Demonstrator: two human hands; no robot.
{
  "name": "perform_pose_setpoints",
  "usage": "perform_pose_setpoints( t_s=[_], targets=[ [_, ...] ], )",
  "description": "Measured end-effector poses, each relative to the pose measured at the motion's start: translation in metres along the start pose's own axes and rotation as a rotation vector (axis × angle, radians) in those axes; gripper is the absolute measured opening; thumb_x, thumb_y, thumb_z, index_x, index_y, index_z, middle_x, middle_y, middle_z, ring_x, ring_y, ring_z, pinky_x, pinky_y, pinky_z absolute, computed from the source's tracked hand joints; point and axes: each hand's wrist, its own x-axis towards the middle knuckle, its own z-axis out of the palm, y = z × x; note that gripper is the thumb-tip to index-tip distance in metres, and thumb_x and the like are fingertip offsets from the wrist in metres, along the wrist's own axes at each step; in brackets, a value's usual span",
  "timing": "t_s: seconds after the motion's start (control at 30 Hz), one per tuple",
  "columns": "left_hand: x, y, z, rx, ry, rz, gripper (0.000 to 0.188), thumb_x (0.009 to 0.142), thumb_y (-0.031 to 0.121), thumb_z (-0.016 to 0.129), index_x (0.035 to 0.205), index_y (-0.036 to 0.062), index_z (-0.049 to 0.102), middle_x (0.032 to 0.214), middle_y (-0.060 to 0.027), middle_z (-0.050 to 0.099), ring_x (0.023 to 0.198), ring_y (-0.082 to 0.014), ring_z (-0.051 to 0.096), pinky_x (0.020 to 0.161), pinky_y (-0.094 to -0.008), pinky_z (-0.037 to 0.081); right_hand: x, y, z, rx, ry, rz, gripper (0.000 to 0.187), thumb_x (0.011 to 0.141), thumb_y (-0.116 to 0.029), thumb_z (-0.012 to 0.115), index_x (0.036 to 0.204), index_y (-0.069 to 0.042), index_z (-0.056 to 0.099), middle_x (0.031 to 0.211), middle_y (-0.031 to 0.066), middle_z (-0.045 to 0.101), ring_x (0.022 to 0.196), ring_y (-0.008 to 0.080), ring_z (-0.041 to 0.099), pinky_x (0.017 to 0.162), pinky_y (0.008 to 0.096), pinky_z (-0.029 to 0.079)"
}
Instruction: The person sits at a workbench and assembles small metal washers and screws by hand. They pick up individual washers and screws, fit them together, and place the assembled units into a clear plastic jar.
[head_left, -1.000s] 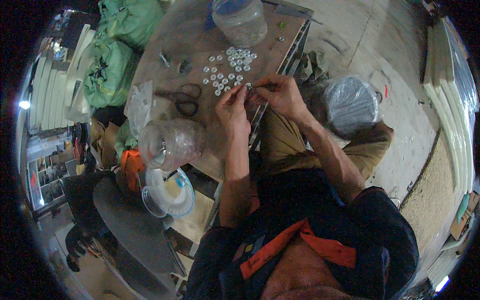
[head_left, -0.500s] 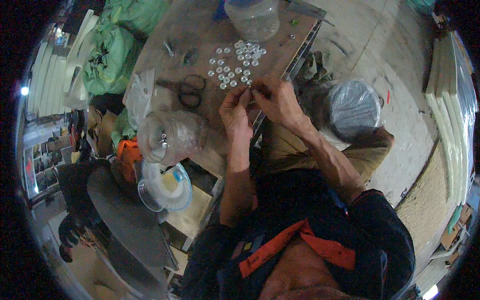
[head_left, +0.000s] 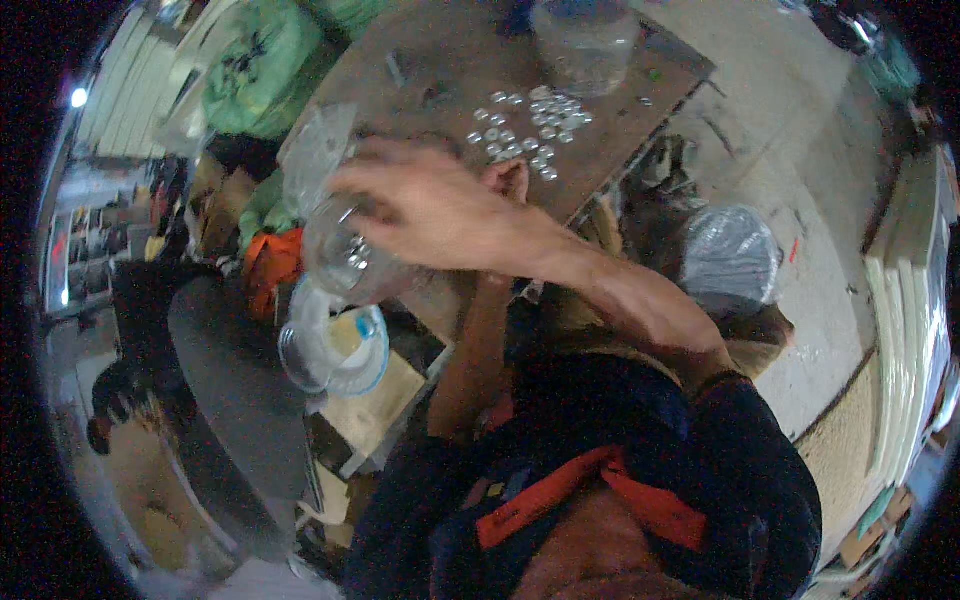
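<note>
My right hand [head_left: 430, 205] reaches leftward across my left forearm to a clear plastic jar [head_left: 330, 245]. Its fingers, smeared by motion, are at the jar's mouth; whether they hold anything does not show. Inside the jar are a few small shiny pieces [head_left: 356, 255]. My left hand [head_left: 508, 180] is mostly hidden behind the right arm; its visible fingertips are curled together near the table's edge, and what they hold cannot be made out. Just beyond them, several small white, ring-like round pieces [head_left: 553, 119] lie scattered on the brown table [head_left: 460, 55].
A clear tub [head_left: 585, 50] stands at the far end of the table. Left of the table are green sacks [head_left: 262, 70] and an orange cloth [head_left: 272, 262]. A clear round lid-like container [head_left: 345, 355] lies below the jar. A plastic-covered bucket [head_left: 730, 255] stands at right.
My right hand has left the left hand's fingertips and swung left to the jar, now covering the scissors. The view has shifted, so the table sits further right.
</note>
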Motion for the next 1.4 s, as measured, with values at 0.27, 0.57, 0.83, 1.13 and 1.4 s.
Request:
perform_pose_setpoints(
  t_s=[0.27,0.57,0.83,1.13,1.4],
  targets=[
    [0.081,-0.026,0.045,1.025,-0.072,0.813,0.058,0.069,0.038,0.083,0.116,0.0107,0.063,0.129,-0.0222,0.053,0.118,-0.0388,0.053,0.096,-0.0491,0.044,0.073,0.129,-0.148,-0.784,-0.189,0.142,0.032,0.080,-0.023,0.063,0.089,0.008,0.066,0.083,0.0214,0.068,0.079,0.0310,0.066,0.072,0.0431,0.051],
    [0.086,-0.011,0.064,1.099,-0.168,0.557,0.047,0.072,0.029,0.082,0.110,0.0081,0.064,0.121,-0.0234,0.056,0.114,-0.0402,0.054,0.095,-0.0501,0.044,0.081,0.245,-0.187,-0.875,-0.755,0.164,0.025,0.077,-0.020,0.064,0.077,0.005,0.067,0.073,0.0171,0.067,0.067,0.0280,0.063,0.064,0.0432,0.050],
    [0.092,-0.015,0.052,0.938,-0.279,0.440,0.023,0.075,0.007,0.075,0.096,0.0061,0.068,0.102,-0.0151,0.062,0.092,-0.0352,0.063,0.084,-0.0439,0.050,0.082,0.244,-0.173,-0.872,-0.737,0.252,0.024,0.076,-0.020,0.065,0.075,0.003,0.067,0.070,0.0154,0.066,0.065,0.0266,0.063,0.062,0.0415,0.050],
    [0.093,-0.011,0.043,0.876,-0.261,0.393,0.009,0.080,0.004,0.069,0.089,0.0057,0.067,0.089,-0.0153,0.066,0.082,-0.0307,0.065,0.074,-0.0394,0.052,0.089,0.219,-0.192,-0.640,-0.600,0.358,0.022,0.075,-0.021,0.066,0.073,0.001,0.067,0.067,0.0134,0.065,0.063,0.0250,0.063,0.059,0.0396,0.050],
    [0.084,-0.010,-0.003,-0.589,-0.163,-0.308,0.017,0.087,0.006,0.066,0.102,-0.0011,0.063,0.095,-0.0112,0.066,0.082,-0.0198,0.063,0.066,-0.0293,0.053,0.092,0.196,-0.205,-0.500,-0.560,0.490,0.021,0.074,-0.021,0.067,0.071,-0.001,0.068,0.065,0.0117,0.064,0.061,0.0236,0.063,0.057,0.0379,0.050]
  ],
)
